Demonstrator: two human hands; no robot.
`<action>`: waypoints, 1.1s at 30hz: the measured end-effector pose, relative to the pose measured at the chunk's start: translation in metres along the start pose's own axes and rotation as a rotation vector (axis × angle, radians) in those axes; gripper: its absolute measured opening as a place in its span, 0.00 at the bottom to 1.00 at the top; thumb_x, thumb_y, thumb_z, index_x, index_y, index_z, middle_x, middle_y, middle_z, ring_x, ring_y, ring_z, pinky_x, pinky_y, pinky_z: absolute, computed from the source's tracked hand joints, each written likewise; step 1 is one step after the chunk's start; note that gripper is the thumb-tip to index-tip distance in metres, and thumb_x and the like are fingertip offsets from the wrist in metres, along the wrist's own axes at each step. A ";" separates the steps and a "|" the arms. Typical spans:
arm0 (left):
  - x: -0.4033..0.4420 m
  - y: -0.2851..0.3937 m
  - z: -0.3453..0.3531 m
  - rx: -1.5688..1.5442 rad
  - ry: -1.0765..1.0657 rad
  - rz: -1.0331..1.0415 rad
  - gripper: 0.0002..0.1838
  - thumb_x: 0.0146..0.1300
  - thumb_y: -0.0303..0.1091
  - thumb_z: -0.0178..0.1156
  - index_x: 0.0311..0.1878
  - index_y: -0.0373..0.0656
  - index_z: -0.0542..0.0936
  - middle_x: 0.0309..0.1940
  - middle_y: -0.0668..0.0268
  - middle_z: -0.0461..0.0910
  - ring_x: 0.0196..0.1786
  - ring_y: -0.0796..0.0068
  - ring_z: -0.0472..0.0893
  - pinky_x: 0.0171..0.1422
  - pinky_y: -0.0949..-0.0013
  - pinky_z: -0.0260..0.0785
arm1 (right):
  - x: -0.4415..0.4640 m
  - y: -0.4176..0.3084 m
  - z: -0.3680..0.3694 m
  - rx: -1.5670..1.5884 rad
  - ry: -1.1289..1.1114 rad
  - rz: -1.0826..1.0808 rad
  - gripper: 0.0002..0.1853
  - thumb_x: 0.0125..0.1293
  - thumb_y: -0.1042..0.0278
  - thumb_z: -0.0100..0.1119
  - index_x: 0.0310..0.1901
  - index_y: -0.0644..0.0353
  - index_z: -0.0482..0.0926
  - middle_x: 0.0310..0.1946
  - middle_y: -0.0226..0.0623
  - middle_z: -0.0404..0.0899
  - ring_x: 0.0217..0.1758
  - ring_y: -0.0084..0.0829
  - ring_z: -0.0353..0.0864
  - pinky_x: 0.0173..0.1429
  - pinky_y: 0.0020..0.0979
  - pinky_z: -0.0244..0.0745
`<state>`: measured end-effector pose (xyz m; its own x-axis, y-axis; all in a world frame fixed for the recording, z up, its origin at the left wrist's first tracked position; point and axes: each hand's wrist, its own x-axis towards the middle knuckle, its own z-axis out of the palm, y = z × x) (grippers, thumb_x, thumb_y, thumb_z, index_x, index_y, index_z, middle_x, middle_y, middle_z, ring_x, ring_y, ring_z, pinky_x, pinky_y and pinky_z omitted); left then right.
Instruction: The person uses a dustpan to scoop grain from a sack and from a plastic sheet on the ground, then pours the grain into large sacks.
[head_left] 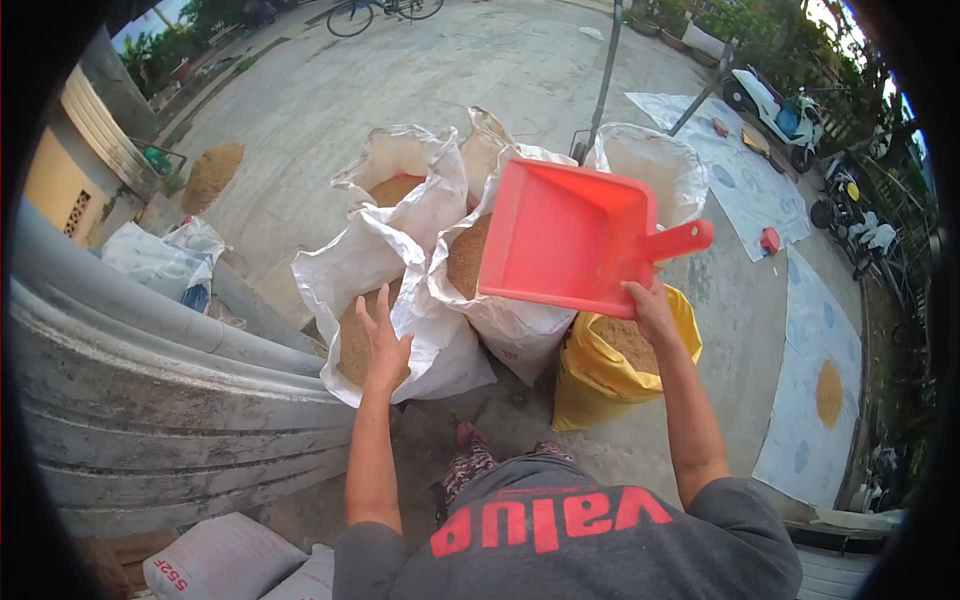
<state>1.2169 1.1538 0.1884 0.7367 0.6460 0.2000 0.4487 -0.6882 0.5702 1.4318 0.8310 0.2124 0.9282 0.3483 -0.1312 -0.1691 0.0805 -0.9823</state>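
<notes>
A red dustpan-like scoop (pixel 565 235) is held up by my right hand (pixel 650 310), gripped at its lower right edge near the handle; its pan looks empty. My left hand (pixel 383 340), fingers spread and holding nothing, is over the open white sack (pixel 440 350) at the front left, with brown grain in it. Behind the scoop stands another white sack of grain (pixel 466 262), partly covered by it. A yellow sack (pixel 590 385) with grain stands below my right hand. Farther back are a white sack (pixel 400 150) with grain and a wide-mouthed white sack (pixel 650 160).
Grey ridged panels (pixel 200 420) run along the left. Closed sacks (pixel 225 560) lie at the lower left. A grain pile (pixel 212 175) is on the ground at left, another (pixel 829 393) on a sheet at right. A bicycle (pixel 350 18) and motorbikes (pixel 775 115) stand beyond.
</notes>
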 end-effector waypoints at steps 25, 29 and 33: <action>-0.155 0.252 0.286 -0.969 -0.969 -1.239 0.38 0.58 0.63 0.40 0.66 0.52 0.46 0.64 0.52 0.43 0.64 0.42 0.48 0.59 0.37 0.47 | -0.107 0.145 -0.180 -0.253 0.378 0.330 0.23 0.55 0.64 0.54 0.52 0.64 0.66 0.48 0.47 0.68 0.47 0.37 0.72 0.46 0.33 0.69; -0.151 0.258 0.301 -1.249 -1.001 -1.219 0.40 0.57 0.65 0.41 0.65 0.50 0.48 0.63 0.55 0.51 0.61 0.53 0.55 0.61 0.50 0.51 | -0.132 0.044 -0.129 -0.280 0.307 -0.465 0.20 0.57 0.65 0.51 0.51 0.62 0.69 0.49 0.47 0.69 0.51 0.38 0.69 0.52 0.34 0.63; -0.147 0.340 0.243 -1.374 -1.246 -0.674 0.31 0.59 0.56 0.47 0.58 0.43 0.63 0.50 0.58 0.69 0.50 0.67 0.69 0.58 0.64 0.56 | -0.093 0.112 -0.173 -0.822 0.338 -0.467 0.15 0.54 0.68 0.53 0.44 0.62 0.73 0.41 0.46 0.73 0.47 0.37 0.72 0.46 0.33 0.65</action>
<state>1.3846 0.7448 0.1589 0.8029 -0.3234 -0.5007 0.5835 0.5984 0.5491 1.3844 0.6459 0.0917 0.9099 0.1530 0.3857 0.3996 -0.5732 -0.7154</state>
